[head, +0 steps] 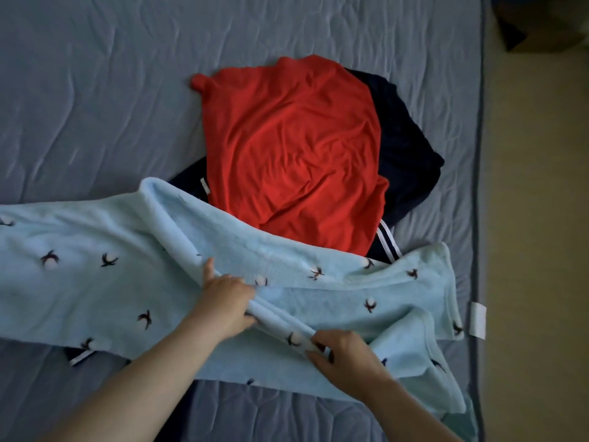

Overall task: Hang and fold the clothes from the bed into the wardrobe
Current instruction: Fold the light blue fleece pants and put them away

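A light blue fleece garment (95, 275) printed with small dark birds lies spread across the near part of the bed. My left hand (226, 301) pinches a folded edge of it near the middle. My right hand (341, 355) grips the same folded edge a little to the right and nearer to me. Beyond the fleece lies a red shirt (293, 148), flat and wrinkled. Under the shirt is a dark navy garment (404, 145) with white stripes, partly hidden by the shirt and by the fleece.
The bed (95, 90) has a grey-blue quilted cover. Its right edge (478, 154) runs top to bottom, with a white tag (478, 320) on it. Beige floor (538, 218) lies to the right, with a dark object (522, 30) at the top right corner.
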